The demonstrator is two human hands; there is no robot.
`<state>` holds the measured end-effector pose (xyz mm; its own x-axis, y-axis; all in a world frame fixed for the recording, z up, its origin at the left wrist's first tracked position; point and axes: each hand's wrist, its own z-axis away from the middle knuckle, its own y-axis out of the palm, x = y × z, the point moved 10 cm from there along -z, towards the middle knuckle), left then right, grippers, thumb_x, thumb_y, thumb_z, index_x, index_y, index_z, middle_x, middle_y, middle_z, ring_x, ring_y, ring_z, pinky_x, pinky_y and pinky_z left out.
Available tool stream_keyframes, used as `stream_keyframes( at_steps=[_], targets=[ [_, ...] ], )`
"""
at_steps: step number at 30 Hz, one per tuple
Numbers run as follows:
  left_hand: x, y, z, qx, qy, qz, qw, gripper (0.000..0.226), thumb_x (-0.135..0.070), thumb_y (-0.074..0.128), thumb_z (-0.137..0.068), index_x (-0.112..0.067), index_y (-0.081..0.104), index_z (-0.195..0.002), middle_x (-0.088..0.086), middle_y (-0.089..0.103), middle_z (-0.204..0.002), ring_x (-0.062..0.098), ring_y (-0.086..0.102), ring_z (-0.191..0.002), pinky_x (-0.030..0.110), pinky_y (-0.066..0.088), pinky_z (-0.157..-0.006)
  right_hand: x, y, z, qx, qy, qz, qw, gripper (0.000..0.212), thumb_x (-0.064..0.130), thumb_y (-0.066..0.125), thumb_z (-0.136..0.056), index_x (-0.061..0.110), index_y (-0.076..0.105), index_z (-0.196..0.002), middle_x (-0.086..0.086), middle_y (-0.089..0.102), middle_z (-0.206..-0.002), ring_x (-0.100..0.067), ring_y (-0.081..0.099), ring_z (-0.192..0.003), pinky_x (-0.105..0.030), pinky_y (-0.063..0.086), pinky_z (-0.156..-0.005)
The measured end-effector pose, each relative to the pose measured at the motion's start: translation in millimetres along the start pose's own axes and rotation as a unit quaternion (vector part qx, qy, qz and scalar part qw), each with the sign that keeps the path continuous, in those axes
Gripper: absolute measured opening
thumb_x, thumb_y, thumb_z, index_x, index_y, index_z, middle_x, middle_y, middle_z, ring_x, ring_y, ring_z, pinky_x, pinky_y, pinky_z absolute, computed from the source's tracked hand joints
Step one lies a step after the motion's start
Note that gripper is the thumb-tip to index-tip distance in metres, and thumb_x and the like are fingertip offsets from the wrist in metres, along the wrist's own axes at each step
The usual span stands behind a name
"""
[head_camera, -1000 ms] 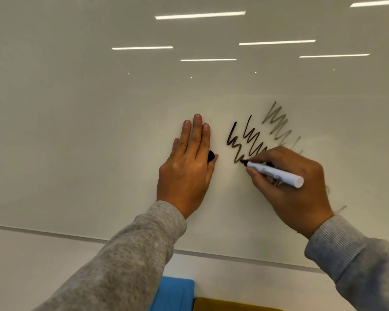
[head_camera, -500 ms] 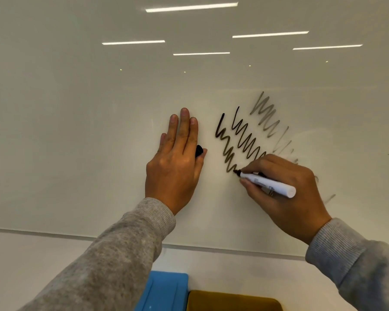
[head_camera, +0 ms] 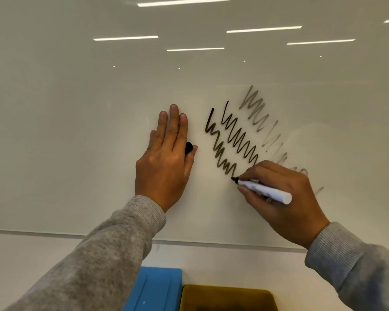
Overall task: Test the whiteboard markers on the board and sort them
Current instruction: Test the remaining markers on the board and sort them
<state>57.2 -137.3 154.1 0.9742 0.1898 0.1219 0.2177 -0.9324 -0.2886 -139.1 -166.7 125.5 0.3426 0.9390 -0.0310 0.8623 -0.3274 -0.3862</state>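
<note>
Marker (head_camera: 264, 190), light, stiff and smooth-barrelled, sits pinched near its tip in the right hand (head_camera: 283, 198), nib touching the board (head_camera: 76, 131). Left of it, the left hand (head_camera: 165, 160) presses flat, black cap (head_camera: 188, 147) tucked under its thumb.

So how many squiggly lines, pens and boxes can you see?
Squiggly lines: 4, dark, dark, grey, faint
Pens: 1, marker
Pen caps: 1, black cap
Boxes: 2, blue bin, yellow bin
Total: 8
</note>
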Motion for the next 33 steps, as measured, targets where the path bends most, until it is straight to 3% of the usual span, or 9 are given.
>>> stream_keyframes(
  at_steps=[4, 8, 12, 15, 18, 23, 33],
  targets=[
    [0.9, 0.2, 0.2, 0.004, -0.001, -0.002, 1.000, 0.061, -0.040, 0.034, -0.108, -0.009, 0.017, -0.159, 0.008, 0.009, -0.167, 0.023, 0.011, -0.154, 0.042, 0.043, -0.111, -9.4, -13.6, 5.6, -0.038, 0.026, -0.005, 0.999, 0.013, 0.020, 0.074, -0.089, 0.012, 0.075, -0.100, 0.003, 0.071, -0.093, -0.008, 0.064, -0.081, -0.009, 0.051, -0.078],
    [0.6, -0.2, 1.0, 0.006, -0.006, 0.002, 1.000, 0.062, -0.040, 0.035, -0.107, -0.010, 0.017, -0.159, 0.007, 0.009, -0.167, 0.023, 0.012, -0.154, 0.041, 0.044, -0.109, -4.2, -6.9, 12.8, -0.001, -0.005, 0.018, 1.000, 0.012, 0.016, 0.074, -0.090, 0.011, 0.077, -0.099, 0.002, 0.072, -0.092, -0.010, 0.067, -0.082, -0.012, 0.053, -0.077],
    [0.9, 0.7, 1.4, 0.012, -0.008, 0.006, 1.000, 0.063, -0.039, 0.036, -0.107, -0.010, 0.016, -0.159, 0.007, 0.008, -0.167, 0.023, 0.011, -0.154, 0.044, 0.045, -0.109, -12.2, -19.5, 18.3, -0.041, 0.020, 0.010, 0.999, 0.013, 0.017, 0.076, -0.088, 0.010, 0.077, -0.099, 0.000, 0.073, -0.092, -0.009, 0.066, -0.081, -0.011, 0.053, -0.077],
    [-0.4, 1.9, 2.1, 0.015, -0.006, 0.011, 1.000, 0.063, -0.040, 0.036, -0.107, -0.010, 0.015, -0.159, 0.006, 0.007, -0.168, 0.023, 0.011, -0.154, 0.044, 0.045, -0.109, -9.8, -11.5, 27.2, -0.002, 0.002, 0.021, 1.000, 0.015, 0.019, 0.072, -0.089, 0.010, 0.077, -0.099, 0.001, 0.073, -0.092, -0.011, 0.068, -0.081, -0.018, 0.057, -0.075],
    [-0.1, 2.6, 2.8, 0.014, -0.007, 0.009, 1.000, 0.063, -0.039, 0.035, -0.107, -0.010, 0.014, -0.159, 0.006, 0.006, -0.168, 0.023, 0.009, -0.154, 0.043, 0.043, -0.110, -18.3, -20.7, 34.4, -0.025, 0.033, 0.003, 0.999, 0.011, 0.018, 0.074, -0.089, 0.011, 0.076, -0.098, 0.003, 0.072, -0.091, -0.008, 0.066, -0.080, -0.012, 0.053, -0.076],
    [0.3, 3.0, 3.2, 0.018, -0.009, 0.017, 1.000, 0.063, -0.038, 0.034, -0.107, -0.010, 0.012, -0.159, 0.007, 0.004, -0.168, 0.024, 0.007, -0.154, 0.047, 0.041, -0.113, -20.8, -14.8, 46.2, 0.008, 0.036, 0.003, 0.999, 0.009, 0.017, 0.075, -0.089, 0.013, 0.075, -0.097, 0.006, 0.070, -0.090, -0.007, 0.065, -0.079, -0.023, 0.056, -0.068],
    [0.0, 4.0, 4.4, 0.023, -0.009, 0.023, 0.999, 0.064, -0.038, 0.034, -0.107, -0.010, 0.011, -0.160, 0.006, 0.002, -0.168, 0.023, 0.005, -0.155, 0.047, 0.038, -0.115, -29.4, -17.8, 59.7, 0.035, 0.056, 0.004, 0.998, 0.012, 0.025, 0.069, -0.088, 0.016, 0.075, -0.093, 0.008, 0.068, -0.087, -0.006, 0.064, -0.075, -0.020, 0.055, -0.066]
  ],
)
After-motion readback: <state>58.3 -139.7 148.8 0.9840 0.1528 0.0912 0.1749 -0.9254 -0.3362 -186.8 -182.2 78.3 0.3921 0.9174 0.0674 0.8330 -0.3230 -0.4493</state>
